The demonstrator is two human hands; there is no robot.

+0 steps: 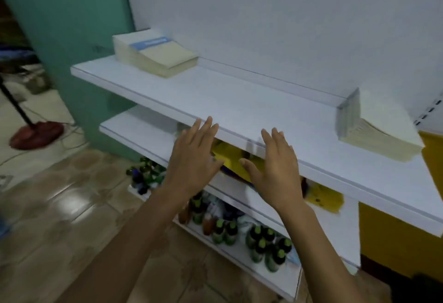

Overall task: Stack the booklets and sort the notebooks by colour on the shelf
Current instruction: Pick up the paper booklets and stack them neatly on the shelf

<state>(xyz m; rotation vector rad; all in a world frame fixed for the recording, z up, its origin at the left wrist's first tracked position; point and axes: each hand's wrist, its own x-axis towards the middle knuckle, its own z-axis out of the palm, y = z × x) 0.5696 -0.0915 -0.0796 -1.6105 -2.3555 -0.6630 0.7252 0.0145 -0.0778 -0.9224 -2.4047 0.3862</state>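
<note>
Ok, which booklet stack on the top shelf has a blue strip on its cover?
The left-end stack, by the green wall; the right-end stack has a plain cream top.

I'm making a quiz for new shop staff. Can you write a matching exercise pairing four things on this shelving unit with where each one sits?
Things:
1. blue-banded booklet stack
2. plain booklet stack
3. yellow notebooks
4. green-capped bottles

Places:
A. bottom shelf
B. top shelf, right end
C. middle shelf
D. top shelf, left end

Pairs: 1-D; 2-B; 3-C; 4-A
</note>
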